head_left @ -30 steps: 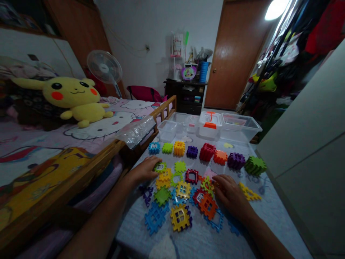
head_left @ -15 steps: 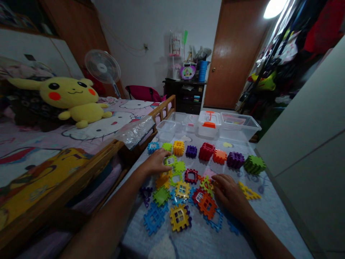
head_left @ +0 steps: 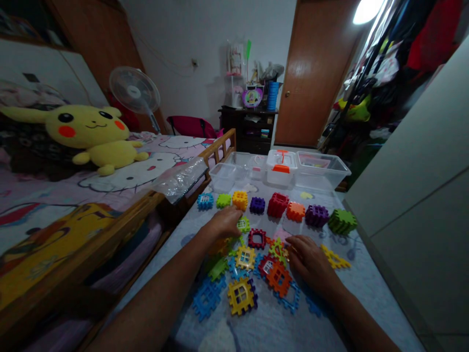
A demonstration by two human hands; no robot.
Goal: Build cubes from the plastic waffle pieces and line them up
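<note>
My left hand (head_left: 227, 221) is closed on a lime green window tile (head_left: 243, 224), pinched at its fingertips. The forearm partly hides yellow and green tiles beneath it. My right hand (head_left: 308, 256) lies loosely on the cloth with fingers slightly apart, beside a lime green triangle piece (head_left: 278, 250); some of its fingers are hidden. Between the hands are a dark red frame tile (head_left: 257, 238), a yellow window tile (head_left: 245, 257) and an orange tile (head_left: 279, 278). Closer to me lie a blue tile (head_left: 207, 297) and another yellow window tile (head_left: 242, 296).
Behind the loose tiles runs a row of stacks, including a red stack (head_left: 277, 205), a purple stack (head_left: 317, 216) and a green stack (head_left: 342, 221). Clear plastic boxes (head_left: 322, 171) stand at the table's far end. A wooden bed rail (head_left: 135, 208) borders the left side.
My left hand has moved right with the lime green window tile, now over where a plain lime green tile lay. The right hand has stayed in place; the view has shifted slightly.
</note>
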